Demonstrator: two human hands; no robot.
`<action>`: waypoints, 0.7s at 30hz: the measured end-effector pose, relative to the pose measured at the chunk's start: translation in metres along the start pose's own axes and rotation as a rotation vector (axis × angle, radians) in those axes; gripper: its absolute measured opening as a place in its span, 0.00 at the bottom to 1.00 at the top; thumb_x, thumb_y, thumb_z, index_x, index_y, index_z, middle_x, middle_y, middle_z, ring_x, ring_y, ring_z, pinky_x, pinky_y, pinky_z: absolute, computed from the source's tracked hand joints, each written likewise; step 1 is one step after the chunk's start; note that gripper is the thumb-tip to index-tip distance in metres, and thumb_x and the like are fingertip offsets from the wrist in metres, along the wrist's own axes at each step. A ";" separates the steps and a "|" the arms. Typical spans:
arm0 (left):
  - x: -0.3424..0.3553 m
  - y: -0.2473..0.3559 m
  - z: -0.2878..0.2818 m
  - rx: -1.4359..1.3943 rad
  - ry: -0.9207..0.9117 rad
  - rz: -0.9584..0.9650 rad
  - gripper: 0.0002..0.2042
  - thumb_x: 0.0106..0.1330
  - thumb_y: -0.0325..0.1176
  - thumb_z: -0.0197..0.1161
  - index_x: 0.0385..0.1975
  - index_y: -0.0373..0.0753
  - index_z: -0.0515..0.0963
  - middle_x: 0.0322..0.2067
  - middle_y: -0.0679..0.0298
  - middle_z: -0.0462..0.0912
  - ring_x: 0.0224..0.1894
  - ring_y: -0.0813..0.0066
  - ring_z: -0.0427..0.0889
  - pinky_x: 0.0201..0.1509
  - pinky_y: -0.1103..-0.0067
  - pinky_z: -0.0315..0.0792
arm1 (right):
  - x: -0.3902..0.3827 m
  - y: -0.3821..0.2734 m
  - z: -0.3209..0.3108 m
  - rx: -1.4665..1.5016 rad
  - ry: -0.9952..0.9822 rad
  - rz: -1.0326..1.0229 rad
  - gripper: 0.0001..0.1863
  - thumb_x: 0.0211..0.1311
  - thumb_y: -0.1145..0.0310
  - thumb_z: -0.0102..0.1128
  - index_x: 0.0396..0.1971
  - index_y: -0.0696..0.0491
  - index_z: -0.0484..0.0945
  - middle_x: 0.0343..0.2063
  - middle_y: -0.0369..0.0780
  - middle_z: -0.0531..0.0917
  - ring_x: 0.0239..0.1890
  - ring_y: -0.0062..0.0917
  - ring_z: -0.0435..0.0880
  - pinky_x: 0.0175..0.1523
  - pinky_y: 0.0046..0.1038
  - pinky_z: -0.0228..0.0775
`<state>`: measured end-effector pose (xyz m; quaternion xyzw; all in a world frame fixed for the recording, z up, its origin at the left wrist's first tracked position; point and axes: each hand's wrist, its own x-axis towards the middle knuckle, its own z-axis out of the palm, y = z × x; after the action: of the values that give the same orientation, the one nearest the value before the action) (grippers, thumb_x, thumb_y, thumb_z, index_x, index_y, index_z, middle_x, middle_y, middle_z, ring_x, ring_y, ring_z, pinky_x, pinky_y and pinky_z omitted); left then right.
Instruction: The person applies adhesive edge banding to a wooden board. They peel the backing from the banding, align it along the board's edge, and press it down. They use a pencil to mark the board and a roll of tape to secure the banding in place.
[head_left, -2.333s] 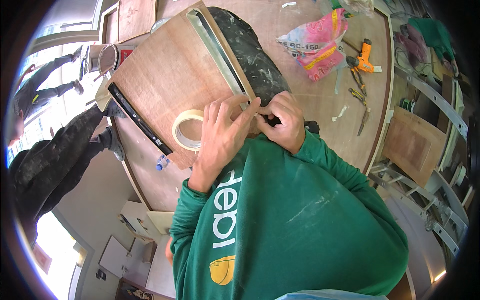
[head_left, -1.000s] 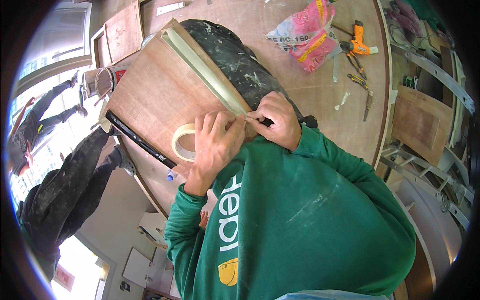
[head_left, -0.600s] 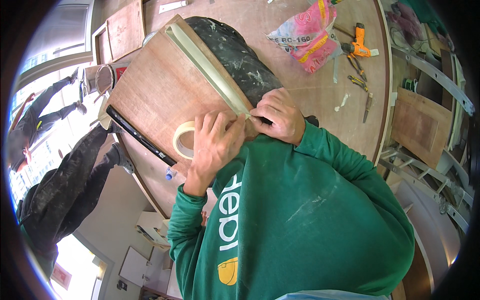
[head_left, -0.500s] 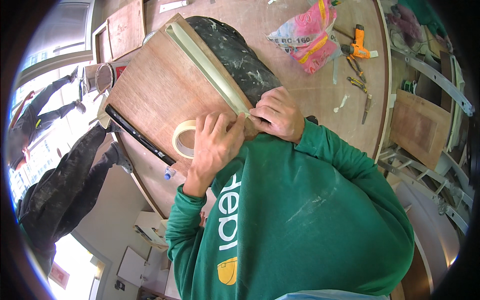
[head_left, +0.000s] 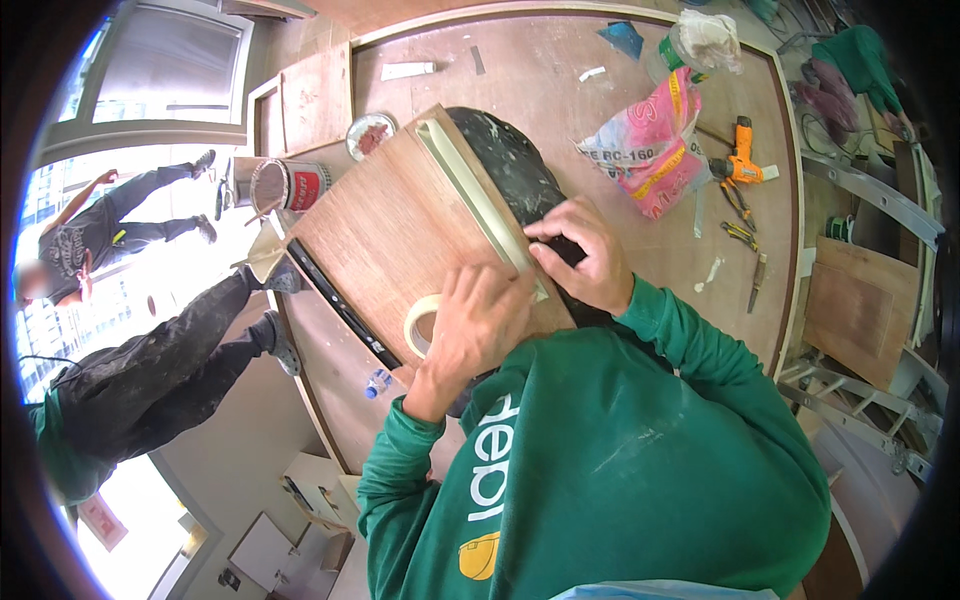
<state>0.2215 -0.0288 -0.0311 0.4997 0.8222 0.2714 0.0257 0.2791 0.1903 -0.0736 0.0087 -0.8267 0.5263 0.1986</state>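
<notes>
A square wooden panel [head_left: 370,220] lies tilted across my lap, with a pale tape-covered strip [head_left: 468,190] running down its right side. My left hand [head_left: 475,315] is over the panel's near part, fingers bent and slightly blurred, reaching to the strip's near end; it looks open, and its fingertips are partly hidden. Against its left side rests a roll of masking tape [head_left: 413,325], partly covered by the hand. My right hand [head_left: 580,255] is open at the panel's right edge, thumb and forefinger apart and close to the strip. A black bar [head_left: 340,305] runs along the panel's left edge.
On the wooden floor at right lie a pink bag [head_left: 655,150], an orange heat-gun-like tool [head_left: 742,155], pliers [head_left: 740,235] and a knife [head_left: 757,285]. A paint can [head_left: 290,187] stands far left. Two people [head_left: 150,370] are at left. A ladder [head_left: 870,400] lies right.
The view has shifted, so the panel and surroundings sit lower and farther right. My right thumb and forefinger have parted at the strip. My left hand has moved over the strip's near end.
</notes>
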 end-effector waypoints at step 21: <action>0.115 -0.112 -0.054 -0.317 0.235 -0.546 0.12 0.71 0.23 0.72 0.52 0.35 0.91 0.40 0.61 0.83 0.36 0.76 0.82 0.41 0.77 0.78 | 0.151 0.047 0.047 0.074 0.041 -0.063 0.10 0.67 0.74 0.69 0.46 0.52 0.92 0.55 0.41 0.82 0.60 0.39 0.79 0.67 0.39 0.73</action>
<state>0.0570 0.0056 -0.0116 0.2159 0.8706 0.4349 0.0797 0.1147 0.1996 -0.0812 0.0314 -0.8017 0.5500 0.2317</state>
